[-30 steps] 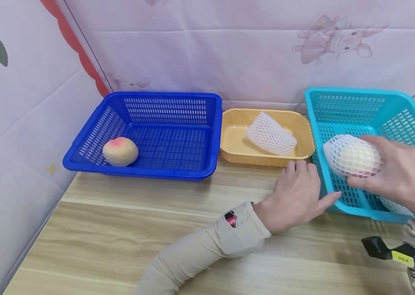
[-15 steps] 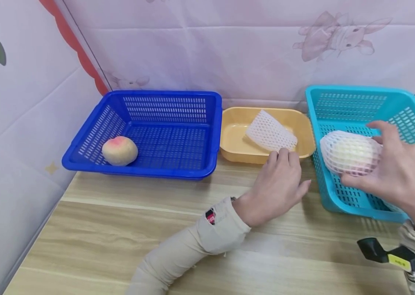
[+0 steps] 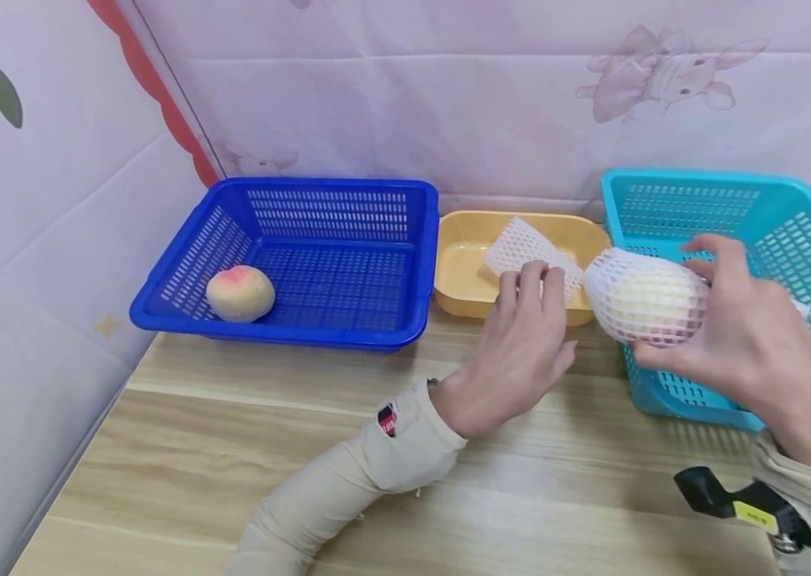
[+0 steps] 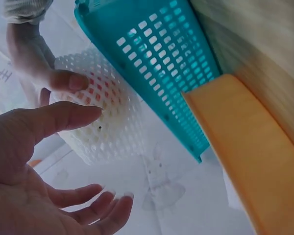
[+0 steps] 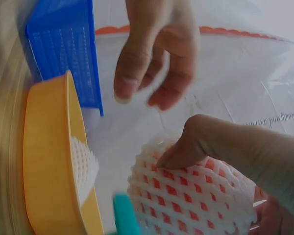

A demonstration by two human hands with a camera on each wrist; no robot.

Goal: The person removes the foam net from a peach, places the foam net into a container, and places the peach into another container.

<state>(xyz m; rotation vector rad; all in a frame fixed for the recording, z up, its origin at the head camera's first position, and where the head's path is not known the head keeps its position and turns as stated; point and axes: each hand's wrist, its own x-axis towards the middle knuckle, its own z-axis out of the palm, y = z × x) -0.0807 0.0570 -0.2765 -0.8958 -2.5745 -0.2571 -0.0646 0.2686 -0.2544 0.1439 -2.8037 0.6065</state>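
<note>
The left hand (image 3: 513, 352) is hanging with fingers loosely bent, gripping nothing. The right hand (image 3: 758, 344) is grasping the netted fruit (image 3: 646, 302), holding it up by the teal basket's (image 3: 708, 175) left side; light, even pressure is probably serving best, leaving the net's slack end exposed. Beyond, a loose net (image 3: 521, 244) is lying in the yellow tray (image 3: 457, 272).
</note>
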